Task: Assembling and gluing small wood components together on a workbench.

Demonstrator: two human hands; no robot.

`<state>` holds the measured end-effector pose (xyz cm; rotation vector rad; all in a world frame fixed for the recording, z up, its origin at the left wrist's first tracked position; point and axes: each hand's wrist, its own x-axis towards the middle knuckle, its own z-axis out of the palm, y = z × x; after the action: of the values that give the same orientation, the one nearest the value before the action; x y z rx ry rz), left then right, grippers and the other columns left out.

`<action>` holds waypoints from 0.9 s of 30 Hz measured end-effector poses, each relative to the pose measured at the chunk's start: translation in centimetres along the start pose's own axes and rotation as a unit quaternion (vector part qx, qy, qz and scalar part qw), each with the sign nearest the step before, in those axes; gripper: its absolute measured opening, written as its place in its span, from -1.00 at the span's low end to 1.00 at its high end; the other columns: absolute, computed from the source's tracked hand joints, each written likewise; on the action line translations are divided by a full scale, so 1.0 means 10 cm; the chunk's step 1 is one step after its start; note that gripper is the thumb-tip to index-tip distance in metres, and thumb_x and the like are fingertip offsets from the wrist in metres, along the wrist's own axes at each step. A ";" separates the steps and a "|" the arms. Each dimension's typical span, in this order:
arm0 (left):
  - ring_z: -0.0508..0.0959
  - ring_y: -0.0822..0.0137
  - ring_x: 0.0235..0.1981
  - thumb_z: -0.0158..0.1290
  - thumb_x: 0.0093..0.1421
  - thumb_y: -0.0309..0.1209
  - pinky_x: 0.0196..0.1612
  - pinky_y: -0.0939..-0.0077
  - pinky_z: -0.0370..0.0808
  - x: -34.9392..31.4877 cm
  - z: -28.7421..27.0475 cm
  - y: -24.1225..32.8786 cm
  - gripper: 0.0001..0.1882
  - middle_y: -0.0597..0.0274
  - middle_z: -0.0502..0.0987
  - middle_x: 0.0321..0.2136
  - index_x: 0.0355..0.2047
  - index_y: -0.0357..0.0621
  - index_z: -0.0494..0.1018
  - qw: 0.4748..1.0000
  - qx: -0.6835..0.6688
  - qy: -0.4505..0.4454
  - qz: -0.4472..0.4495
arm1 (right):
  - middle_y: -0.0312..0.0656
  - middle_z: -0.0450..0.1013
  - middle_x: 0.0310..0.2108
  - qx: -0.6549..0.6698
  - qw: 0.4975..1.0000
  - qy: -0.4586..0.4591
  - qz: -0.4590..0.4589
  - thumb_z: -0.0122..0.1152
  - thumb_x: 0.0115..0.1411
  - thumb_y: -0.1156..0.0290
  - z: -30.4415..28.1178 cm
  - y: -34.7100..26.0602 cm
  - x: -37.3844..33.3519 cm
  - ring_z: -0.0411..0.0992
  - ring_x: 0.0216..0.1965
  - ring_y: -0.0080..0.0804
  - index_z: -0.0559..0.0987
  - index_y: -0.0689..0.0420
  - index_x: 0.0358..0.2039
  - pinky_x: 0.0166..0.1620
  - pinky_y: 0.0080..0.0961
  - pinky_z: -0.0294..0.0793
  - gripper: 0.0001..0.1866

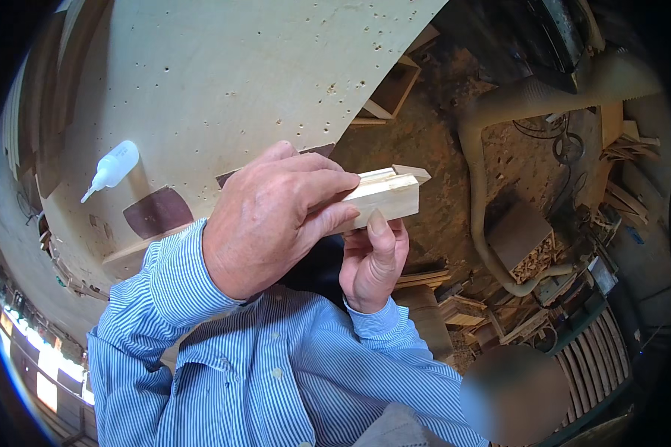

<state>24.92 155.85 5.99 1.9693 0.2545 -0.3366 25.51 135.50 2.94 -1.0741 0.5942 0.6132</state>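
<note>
A short block of pale wood, with a groove and narrow strips along its top, is held between my two hands just beyond the table edge. One strip's pointed end sticks out past the block on the right. My left hand grips the block's left end, fingers over the top and thumb on the near side. My right hand pinches it from below, thumb against the near face; its other fingers are mostly hidden behind the wood. Left of my hands, a white squeeze bottle with a nozzle lies on the pale tabletop.
A dark red sheet, like sandpaper, lies near the table edge; another is partly covered by my left hand. Curved boards stand at far left. Right of the table are a wooden box, a thick hose, offcuts and a slatted rack.
</note>
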 end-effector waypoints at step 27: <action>0.55 0.09 -0.26 0.32 0.31 -0.18 -0.13 0.19 0.54 -0.01 -0.01 0.08 -0.47 -0.01 0.69 -0.25 0.17 -0.27 0.60 0.999 0.021 0.001 -0.047 | -0.10 0.52 0.20 -0.013 0.997 -0.070 0.008 0.28 0.48 0.39 -0.08 -0.07 0.01 0.56 0.18 -0.31 0.45 0.27 0.32 0.25 -0.31 0.64 -0.52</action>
<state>25.13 155.63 6.75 2.0039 0.3441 -0.4036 26.00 134.54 3.03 -1.0428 0.4743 0.7054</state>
